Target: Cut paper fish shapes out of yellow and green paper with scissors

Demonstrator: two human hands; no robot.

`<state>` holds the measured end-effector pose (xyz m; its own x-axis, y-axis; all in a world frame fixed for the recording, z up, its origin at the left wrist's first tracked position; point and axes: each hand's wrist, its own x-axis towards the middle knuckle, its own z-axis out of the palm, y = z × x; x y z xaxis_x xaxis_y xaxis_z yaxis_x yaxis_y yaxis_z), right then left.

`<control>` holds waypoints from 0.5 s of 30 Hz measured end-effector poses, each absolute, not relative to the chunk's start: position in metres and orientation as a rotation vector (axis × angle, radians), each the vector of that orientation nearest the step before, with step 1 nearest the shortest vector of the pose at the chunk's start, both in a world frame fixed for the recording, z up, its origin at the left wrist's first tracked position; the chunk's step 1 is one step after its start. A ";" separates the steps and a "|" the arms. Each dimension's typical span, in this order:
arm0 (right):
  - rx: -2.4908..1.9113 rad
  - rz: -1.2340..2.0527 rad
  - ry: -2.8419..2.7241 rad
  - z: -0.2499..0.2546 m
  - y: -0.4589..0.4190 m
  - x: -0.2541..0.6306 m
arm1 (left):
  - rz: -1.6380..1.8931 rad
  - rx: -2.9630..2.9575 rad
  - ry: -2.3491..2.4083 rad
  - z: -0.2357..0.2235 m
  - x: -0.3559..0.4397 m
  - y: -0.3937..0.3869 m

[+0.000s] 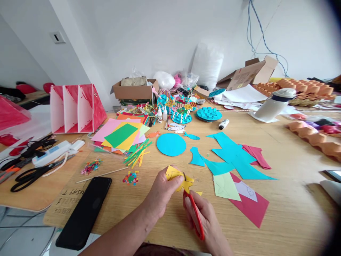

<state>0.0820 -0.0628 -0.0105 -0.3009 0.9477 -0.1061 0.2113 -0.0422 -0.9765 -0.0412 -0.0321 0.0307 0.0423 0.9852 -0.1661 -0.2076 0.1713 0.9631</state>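
Observation:
My left hand (162, 193) is closed on a yellow paper cut-out (178, 179) shaped like a fish, pinched between thumb and fingers just above the wooden table (287, 199). My right hand (206, 222) grips red-handled scissors (195, 213); their blades point up into the yellow paper near its tail. A small yellow scrap (198, 193) lies beside the scissors. A blue paper circle (171, 144) lies just beyond my hands.
Blue, red and pale green paper offcuts (234, 160) lie to the right. A stack of coloured sheets (121, 137) and paper strips sit to the left, with a black phone (85, 211) and black scissors (32, 176). Boxes, glue bottles and finished crafts crowd the back.

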 end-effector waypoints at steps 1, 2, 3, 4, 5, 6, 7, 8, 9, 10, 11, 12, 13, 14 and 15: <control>-1.250 1.382 -1.575 -0.011 -0.063 0.082 | 1.158 0.946 1.114 0.030 -0.042 -0.032; -1.243 1.371 -1.584 -0.011 -0.063 0.082 | 1.157 0.950 1.118 0.030 -0.042 -0.032; -1.236 1.368 -1.588 -0.011 -0.063 0.082 | 1.158 0.953 1.125 0.029 -0.043 -0.032; -1.231 1.376 -1.585 -0.011 -0.064 0.082 | 1.159 0.957 1.133 0.029 -0.043 -0.033; -1.225 1.394 -1.578 -0.011 -0.065 0.082 | 1.158 0.962 1.137 0.028 -0.044 -0.033; -1.221 1.415 -1.567 -0.010 -0.065 0.082 | 1.156 0.968 1.137 0.028 -0.044 -0.033; -1.216 1.437 -1.556 -0.010 -0.066 0.081 | 1.154 0.973 1.136 0.027 -0.044 -0.033; -1.208 1.452 -1.547 -0.010 -0.067 0.081 | 1.154 0.976 1.134 0.027 -0.044 -0.033; -1.201 1.458 -1.536 -0.010 -0.067 0.080 | 1.154 0.978 1.129 0.027 -0.044 -0.033; -1.191 1.460 -1.526 -0.011 -0.067 0.080 | 1.154 0.977 1.124 0.027 -0.044 -0.034; -1.183 1.461 -1.517 -0.011 -0.067 0.079 | 1.155 0.974 1.121 0.028 -0.044 -0.034; -1.177 1.463 -1.509 -0.011 -0.067 0.079 | 1.156 0.970 1.120 0.028 -0.043 -0.034; -1.173 1.466 -1.503 -0.012 -0.066 0.079 | 1.156 0.966 1.121 0.029 -0.043 -0.035; -1.173 1.468 -1.499 -0.012 -0.066 0.079 | 1.156 0.961 1.122 0.029 -0.042 -0.035; -1.173 1.470 -1.499 -0.013 -0.066 0.079 | 1.157 0.958 1.123 0.030 -0.042 -0.035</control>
